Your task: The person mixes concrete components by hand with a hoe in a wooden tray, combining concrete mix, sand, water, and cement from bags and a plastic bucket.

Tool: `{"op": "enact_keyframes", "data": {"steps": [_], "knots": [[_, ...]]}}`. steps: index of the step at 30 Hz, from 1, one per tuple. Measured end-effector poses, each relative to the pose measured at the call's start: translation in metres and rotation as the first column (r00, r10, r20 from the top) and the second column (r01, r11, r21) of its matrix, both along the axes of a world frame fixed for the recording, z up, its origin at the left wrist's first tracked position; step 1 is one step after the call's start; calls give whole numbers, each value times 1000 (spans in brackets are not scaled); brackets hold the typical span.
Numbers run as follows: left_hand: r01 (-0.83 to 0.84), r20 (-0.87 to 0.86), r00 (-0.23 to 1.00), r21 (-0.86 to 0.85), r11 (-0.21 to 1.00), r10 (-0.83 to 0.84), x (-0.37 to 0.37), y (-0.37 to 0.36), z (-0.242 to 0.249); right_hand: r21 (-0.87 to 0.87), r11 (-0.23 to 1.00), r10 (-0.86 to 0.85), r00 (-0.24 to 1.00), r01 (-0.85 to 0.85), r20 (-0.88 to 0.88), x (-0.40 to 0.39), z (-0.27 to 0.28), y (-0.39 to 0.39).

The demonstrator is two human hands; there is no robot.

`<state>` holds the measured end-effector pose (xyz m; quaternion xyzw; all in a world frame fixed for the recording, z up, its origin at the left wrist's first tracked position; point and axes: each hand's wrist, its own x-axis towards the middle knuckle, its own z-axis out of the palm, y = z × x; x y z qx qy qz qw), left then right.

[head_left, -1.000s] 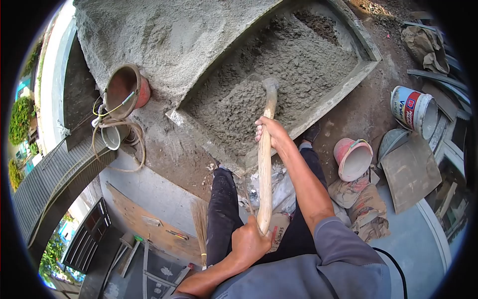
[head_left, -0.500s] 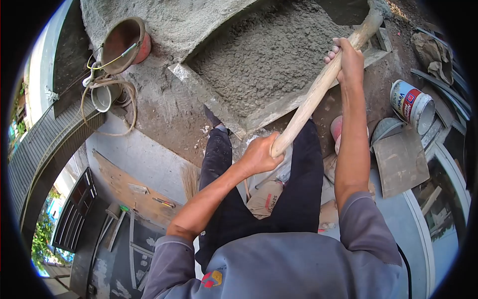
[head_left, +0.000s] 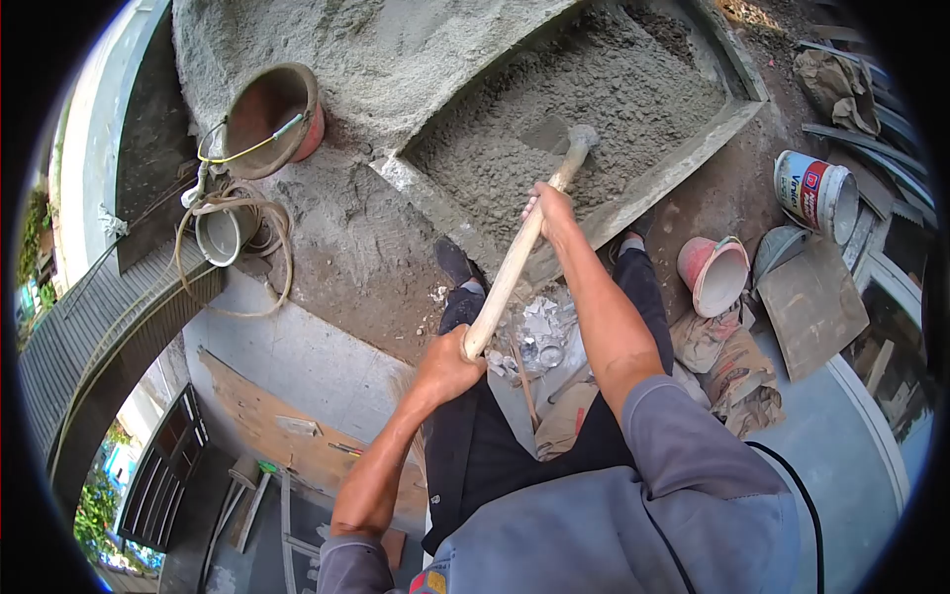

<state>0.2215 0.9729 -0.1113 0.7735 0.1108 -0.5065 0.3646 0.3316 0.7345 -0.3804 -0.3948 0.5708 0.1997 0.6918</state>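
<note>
My left hand is wrapped round the lower end of a long wooden handle. Higher up the same handle, my right hand grips it below the tool's head. That head, a hoe-like blade, is partly sunk in wet grey mortar. The mortar lies in a shallow trough with a pale, crusted rim. Both of my feet stand at the trough's near side, with the handle slanting between my legs.
At the upper left are a large bucket, a small pail and a coiled hose. On the right stand a pink bucket, a white paint bucket, a square board and crumpled sacks.
The tool's head has come down from the trough's upper right into the mortar near its middle. Both hands have moved left, still on the handle, and the view has shifted.
</note>
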Motion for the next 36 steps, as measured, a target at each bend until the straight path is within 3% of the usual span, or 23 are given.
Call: {"op": "enact_keyframes", "data": {"steps": [5, 7, 11, 16, 20, 23, 26, 28, 31, 36], "knots": [[-13, -14, 1000, -28, 1000, 13, -25, 82, 36, 30, 999, -13, 999, 12, 37, -8, 83, 82], [-21, -29, 999, -29, 999, 20, -48, 77, 47, 47, 997, -73, 992, 69, 100, -9, 122, 84], [7, 119, 993, -38, 999, -3, -59, 20, 26, -55, 996, -60, 961, 77, 269, 27, 181, 13], [100, 297, 954, -159, 982, -49, 39, -104, -3, -199, 962, -77, 883, 189, 463, 120, 231, -130], [155, 410, 911, -258, 954, -37, 136, -165, -46, -300, 909, -94, 845, 288, 526, 205, 225, -205], [201, 371, 923, -248, 948, -99, 208, -182, -81, -342, 895, -68, 846, 286, 529, 258, 171, -232], [241, 441, 890, -250, 938, -111, 261, -176, -125, -336, 889, -92, 842, 310, 532, 310, 99, -241], [219, 236, 956, -180, 959, -174, 277, -158, -120, -308, 906, -146, 899, 289, 414, 309, 38, -212], [244, 137, 963, -87, 966, -231, 270, -124, -101, -274, 934, -154, 952, 227, 265, 278, -7, -162], [321, 66, 945, 1, 947, -320, 228, -83, -60, -83, 972, -208, 968, 221, 142, 209, -25, -101]]}}
